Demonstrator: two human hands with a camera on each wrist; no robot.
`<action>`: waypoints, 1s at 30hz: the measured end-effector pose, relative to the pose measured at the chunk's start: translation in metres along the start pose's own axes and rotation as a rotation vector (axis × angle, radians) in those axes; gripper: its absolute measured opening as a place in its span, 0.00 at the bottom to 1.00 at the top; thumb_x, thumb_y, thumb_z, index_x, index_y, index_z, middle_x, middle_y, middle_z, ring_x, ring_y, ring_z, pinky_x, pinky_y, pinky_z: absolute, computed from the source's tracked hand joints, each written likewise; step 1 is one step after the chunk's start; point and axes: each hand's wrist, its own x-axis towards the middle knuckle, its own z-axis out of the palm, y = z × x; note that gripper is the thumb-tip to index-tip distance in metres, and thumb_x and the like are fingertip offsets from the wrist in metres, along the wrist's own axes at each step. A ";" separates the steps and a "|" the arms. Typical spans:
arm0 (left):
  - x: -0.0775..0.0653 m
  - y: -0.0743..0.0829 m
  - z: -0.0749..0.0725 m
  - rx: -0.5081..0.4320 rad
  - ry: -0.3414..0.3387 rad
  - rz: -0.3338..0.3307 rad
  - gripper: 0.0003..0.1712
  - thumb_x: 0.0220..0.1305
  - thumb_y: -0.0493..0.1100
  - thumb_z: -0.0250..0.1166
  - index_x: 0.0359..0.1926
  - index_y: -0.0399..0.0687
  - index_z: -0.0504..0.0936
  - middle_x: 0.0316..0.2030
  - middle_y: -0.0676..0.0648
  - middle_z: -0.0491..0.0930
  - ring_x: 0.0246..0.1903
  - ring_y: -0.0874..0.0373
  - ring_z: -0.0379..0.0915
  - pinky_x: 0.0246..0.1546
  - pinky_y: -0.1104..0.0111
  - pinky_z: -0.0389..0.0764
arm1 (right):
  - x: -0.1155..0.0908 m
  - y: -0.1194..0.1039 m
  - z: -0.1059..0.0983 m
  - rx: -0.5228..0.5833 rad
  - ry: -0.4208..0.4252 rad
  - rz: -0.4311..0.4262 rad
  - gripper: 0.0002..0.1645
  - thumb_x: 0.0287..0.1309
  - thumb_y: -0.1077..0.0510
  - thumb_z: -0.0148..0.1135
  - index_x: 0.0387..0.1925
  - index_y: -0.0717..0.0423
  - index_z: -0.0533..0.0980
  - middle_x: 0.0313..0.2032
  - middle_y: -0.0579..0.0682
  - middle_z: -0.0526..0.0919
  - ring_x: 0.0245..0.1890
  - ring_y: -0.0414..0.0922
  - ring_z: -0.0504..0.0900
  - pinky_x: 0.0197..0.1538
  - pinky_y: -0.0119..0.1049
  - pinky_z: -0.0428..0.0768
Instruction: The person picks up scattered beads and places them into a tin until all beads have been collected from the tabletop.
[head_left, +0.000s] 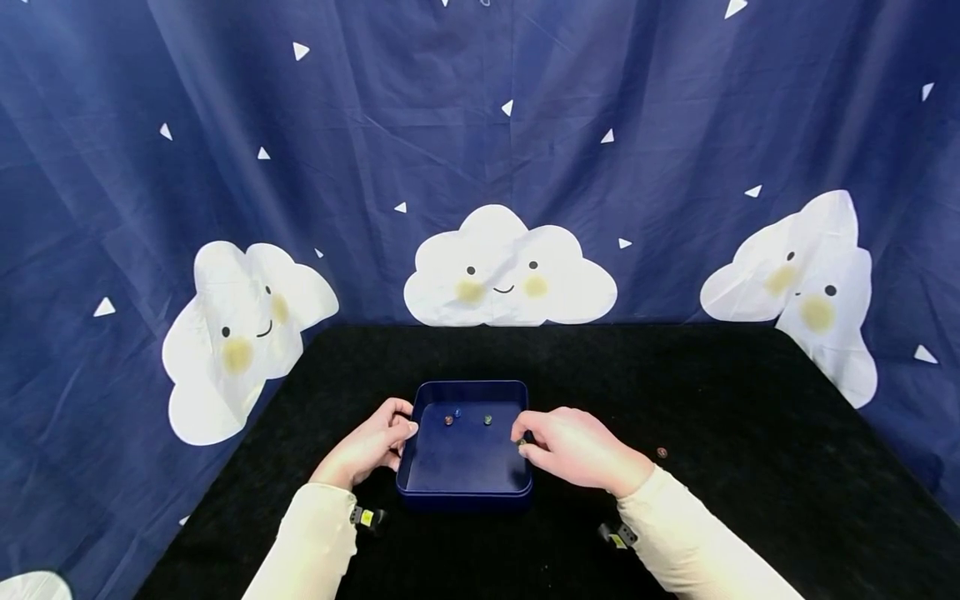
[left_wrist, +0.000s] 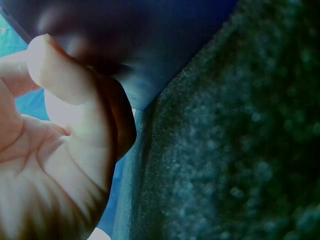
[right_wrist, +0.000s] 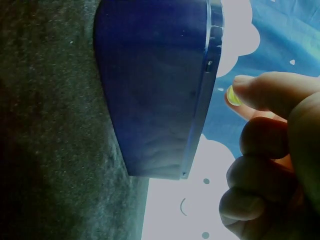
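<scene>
A dark blue rectangular tray (head_left: 468, 497) with raised walls stands on the black cloth in front of me. My left hand (head_left: 372, 442) grips its left wall, fingers curled against the outside and thumb at the rim. Above the right rim, my right hand (head_left: 577, 446) pinches a yellow-green glass marble (right_wrist: 233, 96) between thumb and index finger; the other fingers are curled in. Inside the tray, towards its back, lie a reddish-brown marble (head_left: 449, 420), a blue marble (head_left: 457, 412) and a green marble (head_left: 487, 420).
Another reddish-brown marble (head_left: 662, 452) lies on the black cloth (head_left: 720, 400), right of the tray and beyond my right wrist. Behind the table hangs a blue curtain (head_left: 480, 158) printed with white clouds and triangles.
</scene>
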 end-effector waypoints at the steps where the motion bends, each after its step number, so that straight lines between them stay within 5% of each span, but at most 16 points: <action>1: 0.000 0.000 0.000 0.001 -0.001 0.001 0.23 0.71 0.37 0.57 0.60 0.35 0.58 0.35 0.42 0.71 0.25 0.58 0.69 0.19 0.66 0.79 | 0.001 0.000 0.000 0.001 0.001 -0.002 0.08 0.62 0.51 0.68 0.42 0.39 0.79 0.17 0.31 0.65 0.19 0.31 0.67 0.29 0.31 0.72; 17: -0.004 -0.002 -0.002 0.014 0.011 -0.017 0.23 0.71 0.36 0.57 0.60 0.36 0.57 0.36 0.41 0.70 0.26 0.57 0.67 0.18 0.66 0.78 | -0.002 0.001 -0.002 -0.007 -0.007 0.040 0.09 0.62 0.50 0.67 0.44 0.38 0.79 0.18 0.31 0.66 0.20 0.32 0.68 0.30 0.31 0.72; 30: -0.001 0.001 0.001 0.019 0.007 -0.012 0.24 0.71 0.36 0.57 0.60 0.36 0.57 0.35 0.41 0.70 0.26 0.56 0.67 0.18 0.67 0.77 | -0.050 0.046 -0.023 0.061 0.032 0.195 0.08 0.60 0.53 0.68 0.41 0.38 0.80 0.17 0.29 0.67 0.18 0.29 0.68 0.28 0.30 0.72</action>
